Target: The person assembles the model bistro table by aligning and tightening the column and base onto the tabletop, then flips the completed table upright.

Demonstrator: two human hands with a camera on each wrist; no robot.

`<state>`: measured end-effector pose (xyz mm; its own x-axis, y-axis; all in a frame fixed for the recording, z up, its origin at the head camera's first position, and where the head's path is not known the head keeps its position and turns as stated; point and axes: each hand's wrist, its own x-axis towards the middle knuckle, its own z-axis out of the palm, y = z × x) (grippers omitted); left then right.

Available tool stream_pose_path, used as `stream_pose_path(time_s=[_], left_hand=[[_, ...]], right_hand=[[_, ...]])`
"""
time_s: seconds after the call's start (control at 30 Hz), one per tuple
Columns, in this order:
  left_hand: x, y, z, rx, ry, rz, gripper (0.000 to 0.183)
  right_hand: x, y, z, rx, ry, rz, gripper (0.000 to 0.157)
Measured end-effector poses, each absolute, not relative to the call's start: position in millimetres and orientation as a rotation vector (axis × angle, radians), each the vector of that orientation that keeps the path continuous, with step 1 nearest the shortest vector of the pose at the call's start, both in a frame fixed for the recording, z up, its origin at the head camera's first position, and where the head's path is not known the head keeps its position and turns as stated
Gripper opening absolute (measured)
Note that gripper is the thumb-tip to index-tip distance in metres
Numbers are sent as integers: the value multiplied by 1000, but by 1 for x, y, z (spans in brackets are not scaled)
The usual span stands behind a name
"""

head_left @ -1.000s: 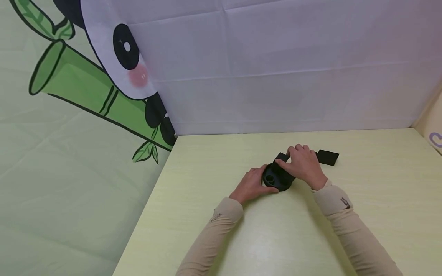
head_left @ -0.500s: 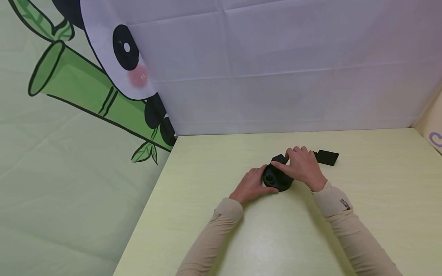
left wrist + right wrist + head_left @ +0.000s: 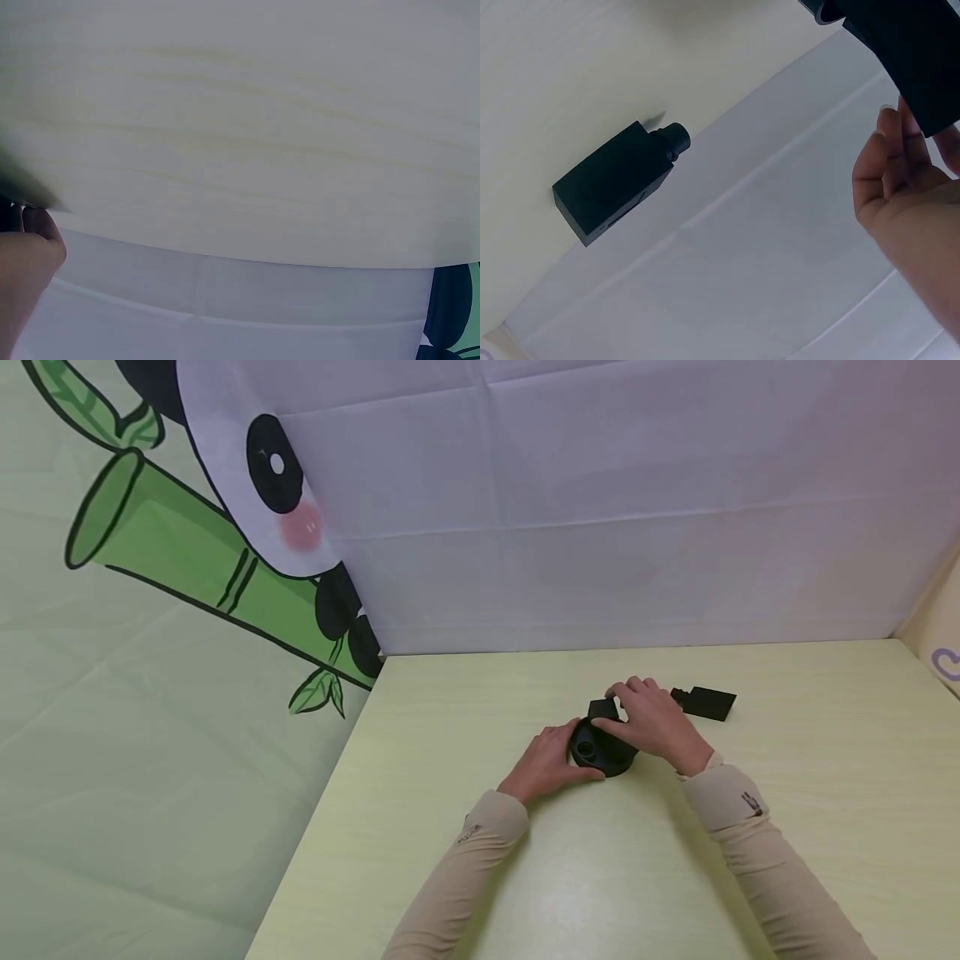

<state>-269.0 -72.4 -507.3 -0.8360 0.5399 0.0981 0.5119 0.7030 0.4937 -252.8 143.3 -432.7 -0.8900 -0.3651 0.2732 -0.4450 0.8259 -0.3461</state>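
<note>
Your right hand [image 3: 654, 718] pinches the block [image 3: 602, 709] between thumb and fingertips, over the far part of the base [image 3: 609, 766]; the joint is hidden, so seating cannot be told. Your left hand [image 3: 551, 760] clasps the base's left side, thumb at the near rim. Judged best: brace the base flat on the table [image 3: 480, 710], work the block without rocking it. The second block [image 3: 709, 702] lies right, stub leftward.
</note>
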Motion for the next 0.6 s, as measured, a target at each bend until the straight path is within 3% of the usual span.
stream_pose_path(time_s=[0.6], left_hand=[[-270, -71, -506, 863, 2843, 817, 87]], right_hand=[[-253, 137, -434, 574, -2809, 502, 49]])
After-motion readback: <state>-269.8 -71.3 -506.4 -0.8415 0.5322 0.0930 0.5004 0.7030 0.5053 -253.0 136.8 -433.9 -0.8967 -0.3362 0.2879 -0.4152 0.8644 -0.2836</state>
